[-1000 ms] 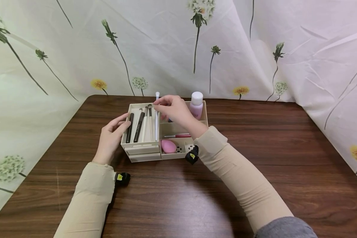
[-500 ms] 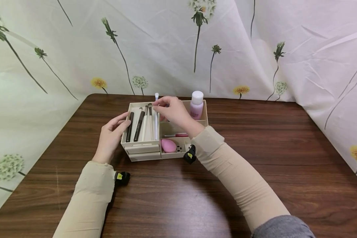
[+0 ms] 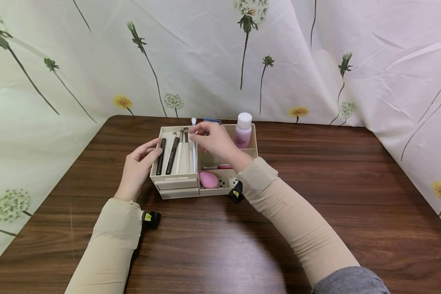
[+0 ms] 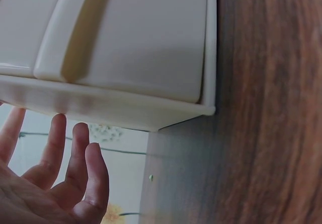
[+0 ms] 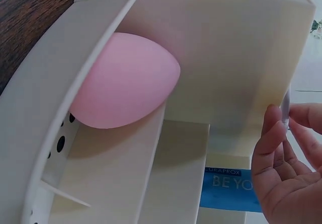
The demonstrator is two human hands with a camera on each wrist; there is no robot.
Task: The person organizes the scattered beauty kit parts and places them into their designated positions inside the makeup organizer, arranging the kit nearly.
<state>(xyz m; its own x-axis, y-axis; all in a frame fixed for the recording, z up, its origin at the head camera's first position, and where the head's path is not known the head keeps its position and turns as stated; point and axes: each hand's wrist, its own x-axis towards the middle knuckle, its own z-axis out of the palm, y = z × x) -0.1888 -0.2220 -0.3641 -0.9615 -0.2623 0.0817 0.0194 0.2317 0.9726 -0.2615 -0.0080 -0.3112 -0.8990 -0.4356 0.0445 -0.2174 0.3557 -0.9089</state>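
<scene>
A cream makeup organizer [image 3: 174, 177] holds several makeup brushes [image 3: 180, 151] and dark pens [image 3: 172, 156] in its left top tray. My right hand [image 3: 214, 139] is over the divider and pinches a slim pale-handled makeup brush [image 3: 194, 121], whose white tip sticks up past the back rim. In the right wrist view, thumb and fingertips meet on the pale handle [image 5: 286, 108]. My left hand [image 3: 136, 167] touches the organizer's left side, its thumb by the rim. Loosely bent fingers [image 4: 58, 138] lie against the side wall in the left wrist view.
Right-hand compartments hold a pink makeup sponge [image 3: 208, 180], a red-and-silver pen-like item [image 3: 217, 167], a lilac bottle with a white cap [image 3: 243, 132] and a blue packet [image 5: 226, 190]. The brown wooden table [image 3: 316, 196] surrounds the organizer. A floral cloth [image 3: 206, 53] hangs behind.
The pale makeup brush has slid slightly down and towards me in the tray. Behind my right hand, the blue packet's top has come into view. My left hand stays put.
</scene>
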